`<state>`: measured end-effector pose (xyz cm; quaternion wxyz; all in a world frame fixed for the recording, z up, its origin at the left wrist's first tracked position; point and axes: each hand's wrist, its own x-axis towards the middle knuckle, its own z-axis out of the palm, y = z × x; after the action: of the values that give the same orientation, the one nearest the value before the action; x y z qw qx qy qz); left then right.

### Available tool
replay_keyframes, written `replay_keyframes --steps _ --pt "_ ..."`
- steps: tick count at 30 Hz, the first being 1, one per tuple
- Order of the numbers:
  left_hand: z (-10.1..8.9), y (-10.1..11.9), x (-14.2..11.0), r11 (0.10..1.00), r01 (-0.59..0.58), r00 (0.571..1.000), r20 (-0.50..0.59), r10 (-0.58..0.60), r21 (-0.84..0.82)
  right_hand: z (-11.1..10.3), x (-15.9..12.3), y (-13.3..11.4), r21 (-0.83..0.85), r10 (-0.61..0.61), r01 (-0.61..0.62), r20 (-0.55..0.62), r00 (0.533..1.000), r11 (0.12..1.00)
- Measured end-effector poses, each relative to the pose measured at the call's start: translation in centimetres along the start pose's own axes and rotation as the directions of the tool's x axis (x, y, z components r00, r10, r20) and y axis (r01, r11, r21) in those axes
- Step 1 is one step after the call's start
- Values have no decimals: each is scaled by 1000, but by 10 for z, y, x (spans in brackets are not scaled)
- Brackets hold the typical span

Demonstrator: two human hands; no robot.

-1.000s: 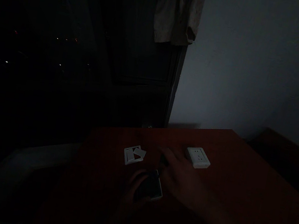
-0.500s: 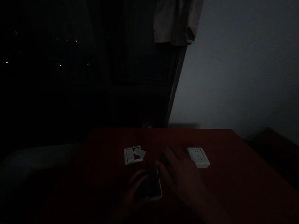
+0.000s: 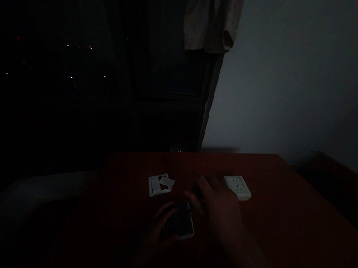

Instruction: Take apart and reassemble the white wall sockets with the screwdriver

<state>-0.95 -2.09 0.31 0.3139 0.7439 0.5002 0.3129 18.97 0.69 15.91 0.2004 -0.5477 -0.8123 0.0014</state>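
Note:
The scene is very dim. My left hand [image 3: 159,231] closes around the edges of a square wall-switch body [image 3: 181,221], dark on its upper face with a white rim, lying on the table. To its upper right, my right hand [image 3: 219,200] is curled, thumb and fingers around a small dark object [image 3: 197,191] whose kind I cannot make out. A white switch frame [image 3: 149,188] lies beyond my left hand, with loose white plates on it, one tilted across its edge. Just past my right hand sits a white wall socket [image 3: 239,187], slotted face up.
The reddish-brown table [image 3: 277,205] reaches to a pale wall [image 3: 294,80]. A dark window [image 3: 73,66] with small lights fills the left. Cloth [image 3: 212,16] hangs at the window's right side. Another dark wooden surface [image 3: 339,179] stands at the right.
My right hand has shifted and turned slightly above the table, still around the dark object. My left hand and the switch body stay almost where they were.

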Motion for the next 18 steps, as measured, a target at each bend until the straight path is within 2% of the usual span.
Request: replay_keyframes --steps 2,5,8,13,18 --pt "1 -1 0 1000 -14 1000 -3 14 -5 -3 -2 0 121 -56 52 29 998 991" --pt "1 -4 -1 1000 -15 1000 -2 15 5 -11 -6 4 379 -172 137 59 983 915" --pt "1 -5 -1 1000 -1 1000 0 1 18 -16 -8 7 457 -180 123 84 980 881" --pt "1 -3 -1 1000 -6 1000 -22 7 25 -9 -6 5 352 -113 88 51 992 932" --pt "-4 5 -1 998 8 1000 -1 -8 65 6 -6 -5 60 14 -12 -34 999 998"
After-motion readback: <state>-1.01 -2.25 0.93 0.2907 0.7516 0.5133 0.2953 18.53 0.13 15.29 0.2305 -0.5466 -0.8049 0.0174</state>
